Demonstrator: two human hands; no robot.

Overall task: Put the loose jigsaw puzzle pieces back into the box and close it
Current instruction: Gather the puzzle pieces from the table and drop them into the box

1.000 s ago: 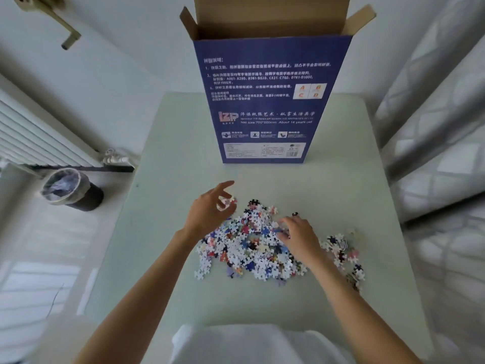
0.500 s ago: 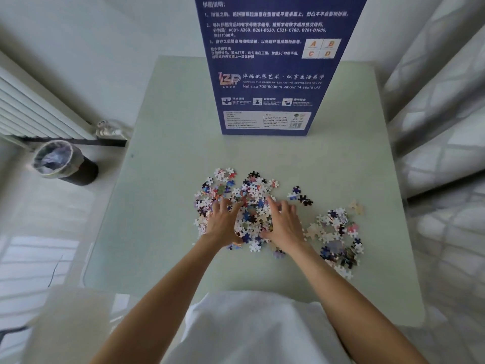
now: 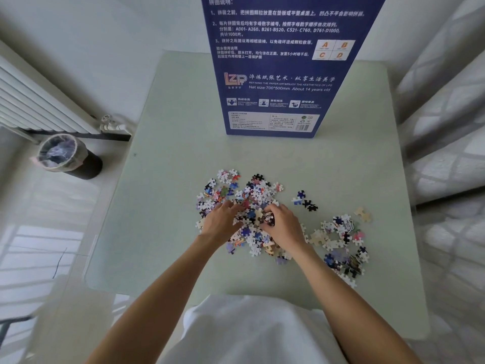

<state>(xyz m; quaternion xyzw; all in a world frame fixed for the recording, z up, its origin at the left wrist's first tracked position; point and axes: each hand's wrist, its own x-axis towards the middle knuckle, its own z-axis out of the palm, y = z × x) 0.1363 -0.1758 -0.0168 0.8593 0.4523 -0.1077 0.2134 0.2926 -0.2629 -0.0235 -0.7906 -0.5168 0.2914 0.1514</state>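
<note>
Our left hand (image 3: pixel 221 222) and right hand (image 3: pixel 283 224) curl inward round the main heap of puzzle pieces (image 3: pixel 249 203) — fingers cupped, scooping pieces together. More pieces (image 3: pixel 341 240) lie scattered rightward; the blue box (image 3: pixel 278 74) stands upright beyond on the table (image 3: pixel 170 193).

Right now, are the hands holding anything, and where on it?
Both hands grip into the main pile of puzzle pieces: left hand on its left side, right hand on its right, fingers curled round a clump. Nothing is lifted yet.
</note>
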